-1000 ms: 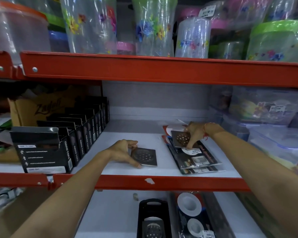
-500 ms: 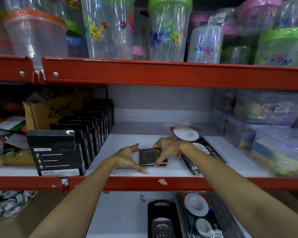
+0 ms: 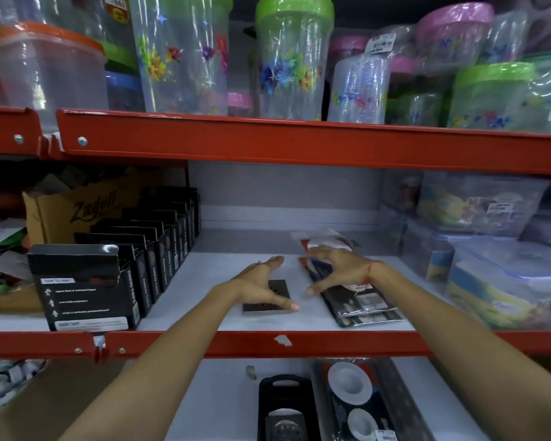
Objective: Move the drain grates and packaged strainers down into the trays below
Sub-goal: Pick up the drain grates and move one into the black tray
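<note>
A small stack of dark square drain grates (image 3: 280, 296) lies on the white middle shelf. My left hand (image 3: 258, 283) rests flat over its left part, fingers spread and the thumb along the front edge. Just to the right lie several packaged strainers (image 3: 361, 305) in dark glossy packs. My right hand (image 3: 342, 268) is spread open over their far end, thumb pointing toward the grates. On the shelf below stands a black tray (image 3: 263, 405) holding a grate (image 3: 285, 428). Beside it a second tray (image 3: 398, 396) holds packaged strainers (image 3: 350, 384).
A red shelf rail (image 3: 331, 343) runs across between the two levels. Rows of black boxes (image 3: 86, 296) and a cardboard box (image 3: 77, 211) fill the left. Clear plastic containers (image 3: 506, 281) crowd the right. Jars (image 3: 295, 58) line the upper shelf.
My right hand left the drain grates and moved right onto the packaged strainers. My left hand slid from beside the grates to lie over them.
</note>
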